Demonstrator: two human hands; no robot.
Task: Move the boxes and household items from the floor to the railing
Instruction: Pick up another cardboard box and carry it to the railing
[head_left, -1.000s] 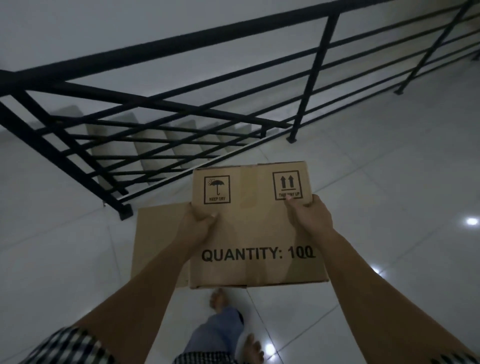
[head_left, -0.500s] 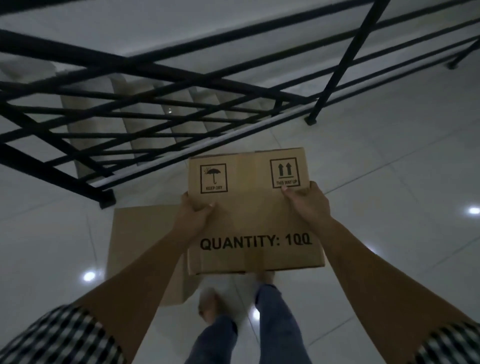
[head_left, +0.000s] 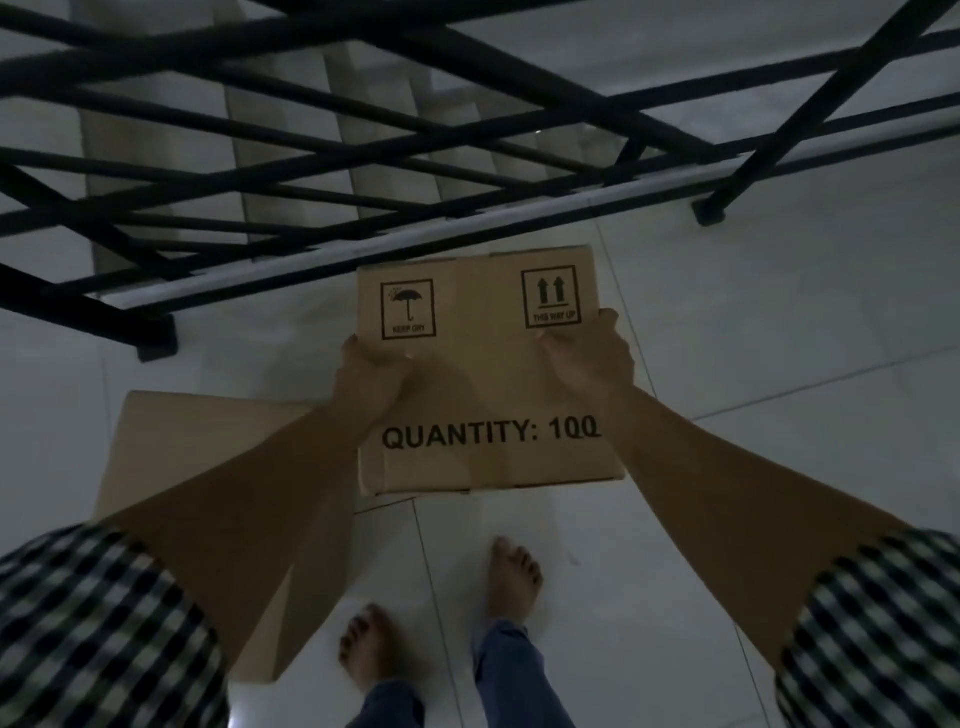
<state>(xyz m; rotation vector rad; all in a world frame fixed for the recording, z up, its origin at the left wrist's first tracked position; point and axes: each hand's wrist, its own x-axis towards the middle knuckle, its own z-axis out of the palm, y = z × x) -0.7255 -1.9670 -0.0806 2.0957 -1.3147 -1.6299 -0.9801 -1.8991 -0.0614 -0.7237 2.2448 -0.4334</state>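
The dim white floor (head_left: 779, 338) meets a black railing (head_left: 467, 171) at 12 o'clock. Both arms reach forward; the left hand (head_left: 371, 374) and the right hand (head_left: 587, 358) hold the cardboard box (head_left: 483, 395) at centre, above the floor, fingers curled around its sides. A second box (head_left: 171, 447) lies at 8 o'clock.

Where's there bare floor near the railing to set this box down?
Bare tile lies right of the held box, bordered by the railing post and your right hand. Left is crowded: a second box lies on the floor there.
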